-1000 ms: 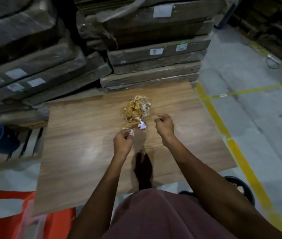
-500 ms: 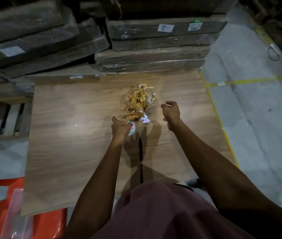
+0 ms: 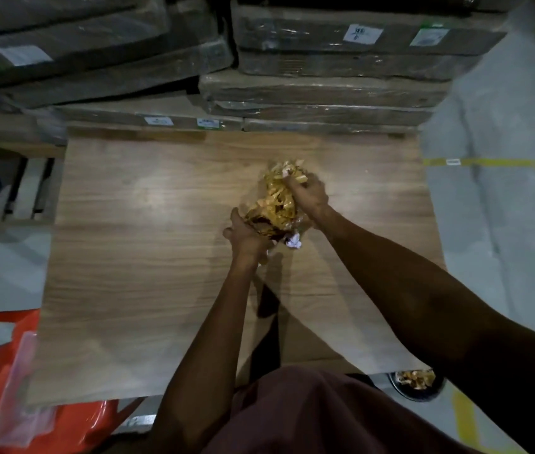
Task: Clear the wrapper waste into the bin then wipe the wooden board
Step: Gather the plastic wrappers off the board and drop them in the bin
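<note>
A: Start with the biggest thing. What's underneath it all?

B: The broad, flat wooden board with pale brown grain (image 3: 148,257), smooth enough to catch a soft glare, lying in front of stacked cartons wrapped in dull plastic film (image 3: 325,80). At the lower right, beside the person's body, sits a round dark bin (image 3: 436,393) with golden scraps already inside.

A: And what has changed in the last second?

B: Both hands hung short of the pile with fingers loosely curled; now they have closed in on it. The right hand (image 3: 308,194) curls over the far top of the crinkly golden heap of wrapper waste (image 3: 274,204), and the left hand (image 3: 246,240) grips its near lower edge. The heap sits mid-board, bunched between them; whether it has left the surface I cannot tell.

A: So the task stands where?

B: I'd judge the gathering is under way, the carry to the bin next, wiping not yet begun.

A: Anything loose?

B: A small crumpled white-and-lilac scrap (image 3: 293,240) lies just beside the left hand, outside the grip. Light and springy, it could be left behind.
</note>
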`<action>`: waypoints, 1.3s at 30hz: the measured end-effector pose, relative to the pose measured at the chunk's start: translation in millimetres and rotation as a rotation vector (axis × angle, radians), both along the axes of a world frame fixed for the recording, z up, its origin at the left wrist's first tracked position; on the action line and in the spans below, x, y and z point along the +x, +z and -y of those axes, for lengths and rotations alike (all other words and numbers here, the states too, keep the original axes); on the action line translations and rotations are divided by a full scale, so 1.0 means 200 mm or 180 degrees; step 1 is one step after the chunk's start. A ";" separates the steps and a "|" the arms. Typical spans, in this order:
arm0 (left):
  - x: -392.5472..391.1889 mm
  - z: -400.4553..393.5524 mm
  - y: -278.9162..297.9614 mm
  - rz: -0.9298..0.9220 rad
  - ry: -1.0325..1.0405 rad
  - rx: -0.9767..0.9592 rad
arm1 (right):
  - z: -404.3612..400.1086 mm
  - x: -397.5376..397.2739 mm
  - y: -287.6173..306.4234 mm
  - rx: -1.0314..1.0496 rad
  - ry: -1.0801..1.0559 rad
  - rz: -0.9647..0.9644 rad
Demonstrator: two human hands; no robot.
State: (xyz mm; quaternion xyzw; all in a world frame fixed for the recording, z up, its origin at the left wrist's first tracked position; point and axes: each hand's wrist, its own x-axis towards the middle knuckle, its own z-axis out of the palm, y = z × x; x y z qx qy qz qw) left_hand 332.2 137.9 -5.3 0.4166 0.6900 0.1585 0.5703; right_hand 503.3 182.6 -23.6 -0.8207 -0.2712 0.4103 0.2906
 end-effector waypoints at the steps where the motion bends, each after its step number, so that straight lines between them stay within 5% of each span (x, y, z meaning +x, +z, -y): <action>1: 0.00 0.00 0.00 -0.0005 0.0017 0.0042 | 0.04 -0.03 0.00 -0.0031 0.0178 0.0152; 7: -0.05 0.07 -0.03 -0.0154 -0.0396 0.0466 | 0.40 -0.18 -0.05 0.0435 0.0755 0.0359; 15: -0.27 0.23 -0.14 -0.1237 -0.1779 0.1181 | 0.72 -0.19 -0.06 0.0919 0.0667 -0.0221; 22: -0.34 0.13 -0.08 -0.1034 -0.2595 0.0634 | 0.88 -0.20 -0.13 0.1242 0.0388 0.0803; 26: -0.25 -0.17 0.03 -0.1196 -0.3454 0.0091 | 0.89 -0.22 -0.16 0.1434 -0.0109 0.0662; 28: -0.16 -0.33 0.06 -0.1034 -0.3380 0.0106 | 0.87 -0.22 -0.15 0.1461 -0.0213 0.0541; 35: 0.30 -0.63 0.07 -0.1201 -0.2682 0.1862 | 0.85 -0.20 -0.21 0.1274 -0.0013 0.0619; 39: 0.47 -0.72 -0.05 -0.1354 -0.3399 0.1973 | 0.92 -0.23 -0.24 0.1175 0.0052 0.0808</action>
